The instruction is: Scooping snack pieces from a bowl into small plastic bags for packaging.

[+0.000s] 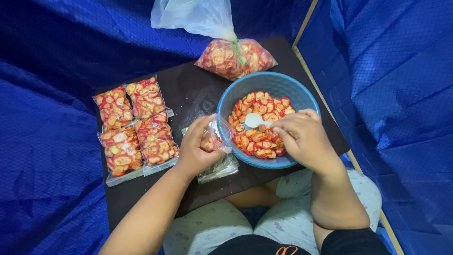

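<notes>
**Scooping snacks into the small bag**

My left hand [200,148] grips a small clear bag [213,139], mouth tilted toward the blue bowl [236,92]. My right hand [302,137] closes on a white spoon [255,120] lying among the red snack slices [262,141]. Best to keep the bag's mouth wide, touching the rim, and take modest scoops.

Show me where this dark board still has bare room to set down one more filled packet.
Bare board lies at the near left corner, below the four filled packets. A smaller patch sits between those packets and the big tied bag. It is crowded around the blue bowl, where the left hand holds a small bag.
</notes>
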